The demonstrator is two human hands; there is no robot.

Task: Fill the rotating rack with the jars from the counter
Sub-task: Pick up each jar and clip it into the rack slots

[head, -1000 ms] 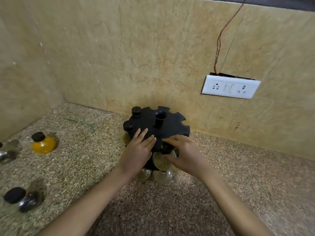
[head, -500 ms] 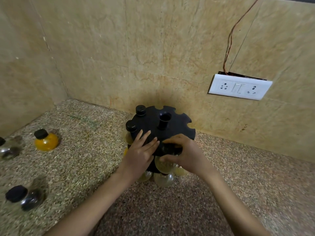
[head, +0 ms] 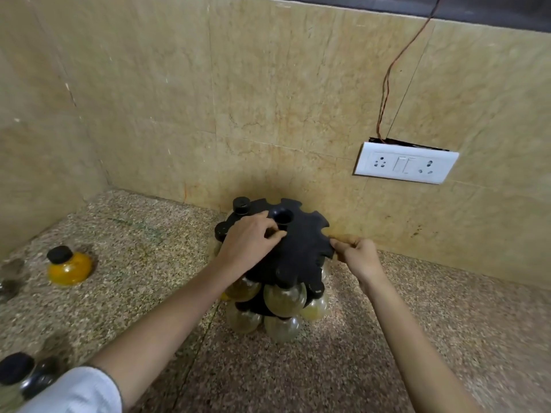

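Black plastic makes up the rotating rack, which stands upright on the speckled stone counter close to the tiled wall, its axis vertical and its notched top disc facing up toward the camera. A round socket sits at the centre of the disc. Glass jars hang by their necks from the notches in two tiers; the front jar of the upper tier is nearest, with more rounded jars below and beside it. Two black caps show above the disc at its far left edge, one by the wall.

From the lower left the left hand reaches in, palm down on the left half of the disc, fingers curled loosely together with the tips just beside the central socket. A white sleeve shows at the bottom edge. From the lower right the right hand comes in, its fingers bunched together and pinching the right rim of the disc at a notch.

Well apart to the left, a yellow jar with a black cap stands on the counter. A dark jar sits at the lower left corner, and another, blurred, at the left edge. A white switch plate is fixed to the wall at right, a thin wire rising from it.
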